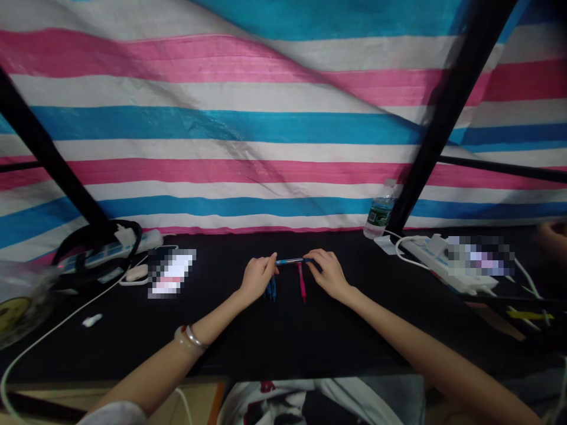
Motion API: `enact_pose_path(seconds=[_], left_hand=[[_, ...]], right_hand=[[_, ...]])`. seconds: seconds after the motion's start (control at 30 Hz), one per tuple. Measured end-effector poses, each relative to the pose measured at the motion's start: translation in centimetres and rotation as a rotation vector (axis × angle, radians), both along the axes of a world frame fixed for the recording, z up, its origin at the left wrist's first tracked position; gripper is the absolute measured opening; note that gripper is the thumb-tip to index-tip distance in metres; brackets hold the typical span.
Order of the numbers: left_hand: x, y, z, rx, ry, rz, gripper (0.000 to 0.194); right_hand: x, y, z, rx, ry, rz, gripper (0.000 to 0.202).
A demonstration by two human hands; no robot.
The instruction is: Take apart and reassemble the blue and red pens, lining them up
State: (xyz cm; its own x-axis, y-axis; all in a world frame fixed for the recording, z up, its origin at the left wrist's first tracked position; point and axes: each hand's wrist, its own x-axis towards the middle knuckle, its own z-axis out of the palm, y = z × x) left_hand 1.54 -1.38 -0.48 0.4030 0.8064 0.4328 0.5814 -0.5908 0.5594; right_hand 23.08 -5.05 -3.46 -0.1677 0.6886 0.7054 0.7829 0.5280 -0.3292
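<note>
A slim pen [290, 261] with a clear, bluish barrel is held level above the black table [328, 345]. My left hand [257, 277] pinches its left end between thumb and fingers. At its right end, which looks dark blue, the fingertips of my right hand [330, 274] are closed. Just below my left hand lie blue pens [271, 290], partly hidden by it, so their number is unclear. A pink pen [302, 284] points toward me on the table between my hands, its far end close under the held pen.
At left are a blurred lit phone [172, 273], a white earbud [92, 320], its case [136, 273], a black headband-like loop [135, 236] and a power strip [153, 239]. A water bottle [378, 215] and another power strip [443, 262] stand right. Another person's hand [551, 239] shows far right.
</note>
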Motion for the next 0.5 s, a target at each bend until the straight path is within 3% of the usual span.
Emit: enact_pose_path(seconds=[0.1,0.23,0.5], left_hand=[[-0.04,0.07,-0.09,-0.043,-0.045,-0.022,0.053],[0.0,-0.21,0.07,-0.09,-0.099,-0.087,0.031],[0.1,-0.38,0.16,0.091,-0.001,-0.106,0.018]], right_hand=[[0.14,0.07,-0.01,-0.008,0.011,-0.01,0.018],[0.35,0.19,-0.01,-0.016,0.046,-0.053,0.018],[0.46,0.25,0.12,0.003,0.046,-0.076,0.019]])
